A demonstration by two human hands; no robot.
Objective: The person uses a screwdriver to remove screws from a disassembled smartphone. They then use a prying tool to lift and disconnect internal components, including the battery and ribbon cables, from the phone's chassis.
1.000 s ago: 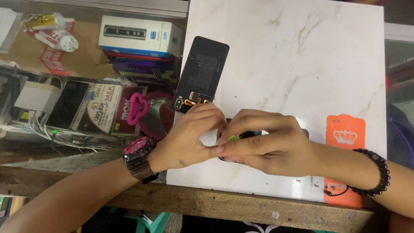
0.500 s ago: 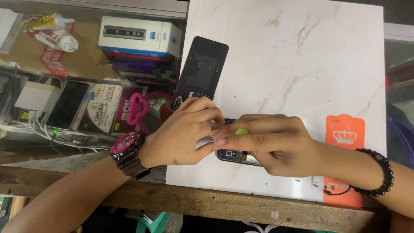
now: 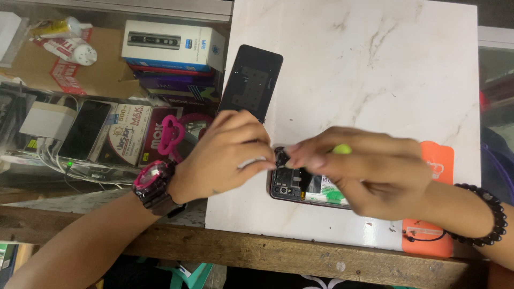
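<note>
An opened phone [image 3: 297,188] lies on the white marble slab [image 3: 375,69], its circuit board and a green-tabbed battery showing. My left hand [image 3: 225,155], with a pink watch on the wrist, pinches a thin silvery piece [image 3: 249,162] at the phone's top-left corner. My right hand [image 3: 369,171], wearing a black bead bracelet, covers the phone's right half. It grips a small tool with a yellow-green handle [image 3: 341,149], and its fingertips sit at the phone's upper edge. The tool's tip is hidden.
A black phone back cover [image 3: 250,80] lies at the slab's left edge. An orange card [image 3: 436,160] sits under my right wrist. Boxes [image 3: 171,45], a pink clip [image 3: 172,134], a dark phone [image 3: 85,128] and cables [image 3: 64,168] fill the glass case at left. The wooden counter edge [image 3: 300,257] runs along the front.
Both hands have lifted slightly off the phone, so its open inside now shows. My left hand has shifted left and up, and the fingertips of both hands now meet at the phone's top edge.
</note>
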